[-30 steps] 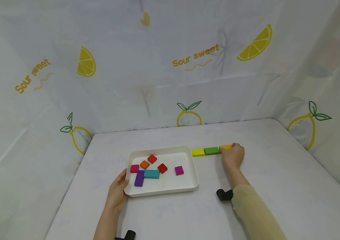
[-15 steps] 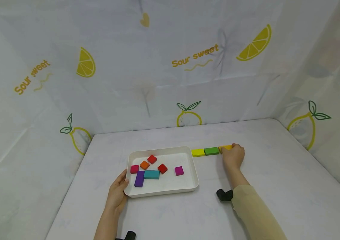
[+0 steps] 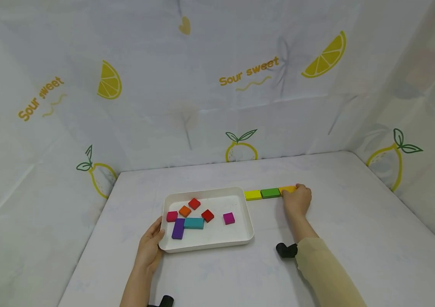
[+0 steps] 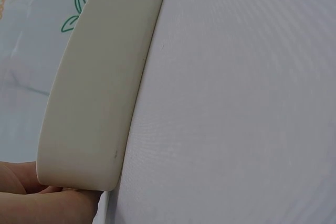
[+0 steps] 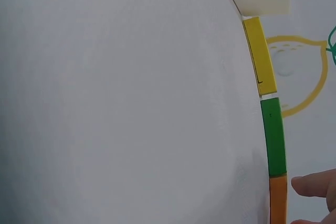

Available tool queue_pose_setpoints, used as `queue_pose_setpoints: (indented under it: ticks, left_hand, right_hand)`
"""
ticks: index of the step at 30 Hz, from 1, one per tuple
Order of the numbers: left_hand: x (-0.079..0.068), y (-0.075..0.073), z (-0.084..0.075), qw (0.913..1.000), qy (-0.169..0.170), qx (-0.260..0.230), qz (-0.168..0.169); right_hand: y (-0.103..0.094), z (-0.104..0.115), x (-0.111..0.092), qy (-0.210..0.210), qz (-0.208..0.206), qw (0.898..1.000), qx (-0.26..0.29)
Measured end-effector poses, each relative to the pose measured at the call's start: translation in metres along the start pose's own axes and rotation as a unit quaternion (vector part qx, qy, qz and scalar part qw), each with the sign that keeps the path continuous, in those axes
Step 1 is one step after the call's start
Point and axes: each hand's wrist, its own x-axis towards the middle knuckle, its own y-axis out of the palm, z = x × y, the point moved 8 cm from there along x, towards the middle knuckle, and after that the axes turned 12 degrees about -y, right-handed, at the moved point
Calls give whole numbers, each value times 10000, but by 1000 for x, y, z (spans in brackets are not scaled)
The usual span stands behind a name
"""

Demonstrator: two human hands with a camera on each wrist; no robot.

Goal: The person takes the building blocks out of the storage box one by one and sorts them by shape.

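Observation:
My left hand [image 3: 150,247] grips the near left corner of a white tray [image 3: 217,244], thumb at the rim and fingers along the outer side. Its fingers also show below the tray's wall [image 4: 89,93] in the left wrist view. My right hand [image 3: 297,200] holds an orange-yellow block [image 3: 286,189] by its right part, which the fingers partly cover. That block ends a row, with a green block [image 3: 270,193] beside it and a yellow block [image 3: 253,195] against the tray. In the right wrist view a fingertip [image 5: 304,185] is close to the orange block [image 5: 278,200].
Inside the tray lie a purple block [image 3: 178,229], a teal block [image 3: 194,223], a magenta block [image 3: 229,218] and several small red, pink and orange ones. A white table [image 3: 217,281] spreads around it, with lemon-printed sheeting [image 3: 156,111] behind and at both sides.
The orange-yellow block has slid slightly left with my right hand, closing the small gap to the green block. My left hand and the tray stay in place.

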Motion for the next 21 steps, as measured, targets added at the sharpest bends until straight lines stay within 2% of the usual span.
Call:
queue_pose_setpoints:
  ticks: [4,9,12,15,21]
  left_hand:
    - [1,0,-1,10000,-16,96,-17]
    - [2,-1,-4,9999,4,117,-34]
    - [1,-1,-4,9999,16,98,-43]
    - [2,-1,-3,9999,74,86,-29]
    - [2,-2,0,9999,24,126,-74]
  right_hand:
    - [-6,7,1,-68,-195,9997,133]
    - [-1,34,0,-431,-147,9979,466]
    - [8,56,-6,-703,156,9949,709]
    - [20,79,-16,-1048,631,9889,838]
    - [41,124,-43,-1872,1378,9672,1021]
